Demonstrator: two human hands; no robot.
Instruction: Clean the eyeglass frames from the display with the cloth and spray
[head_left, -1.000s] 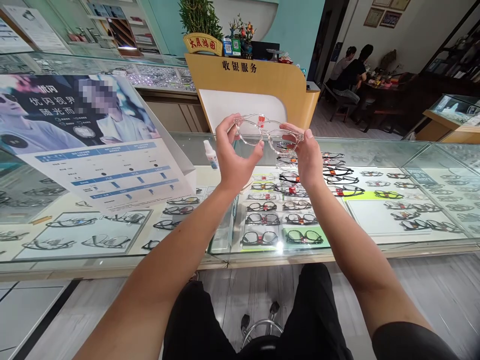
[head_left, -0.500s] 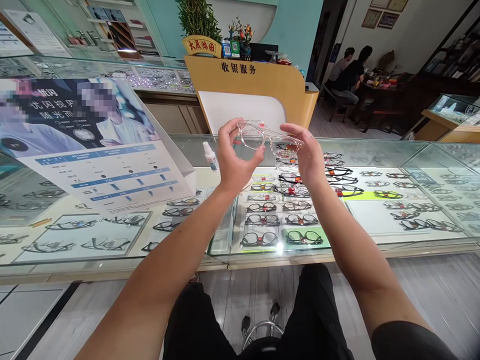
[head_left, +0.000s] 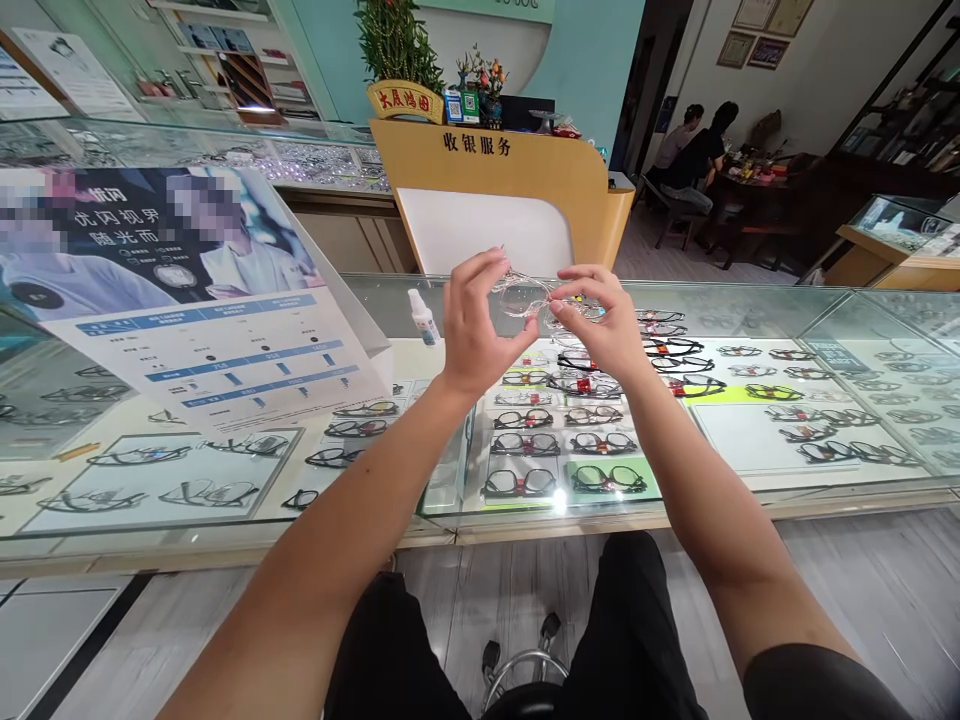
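A pair of eyeglasses with a thin transparent frame [head_left: 523, 283] is held up above the glass display counter, between my two hands. My left hand [head_left: 478, 325] is closed on the left end of the frame, thumb below and fingers above. From the right, my right hand [head_left: 606, 322] pinches the frame near its middle with thumb and fingertips. Whether those fingertips grip the bridge or a folded temple is too fine to tell. Under the hands, rows of dark-framed eyeglasses [head_left: 525, 443] lie in the counter.
A small white spray bottle [head_left: 424, 318] stands on the counter left of my hands. The large printed sign [head_left: 247, 350] leans at the left. Across from me is a wooden cashier desk [head_left: 495, 160] with plants. Two people [head_left: 690, 155] sit at a table far right.
My right hand has moved left from the frame's outer right end to near its middle, its fingers closing into a pinch. The eyeglasses have turned and dropped slightly; my left hand keeps hold.
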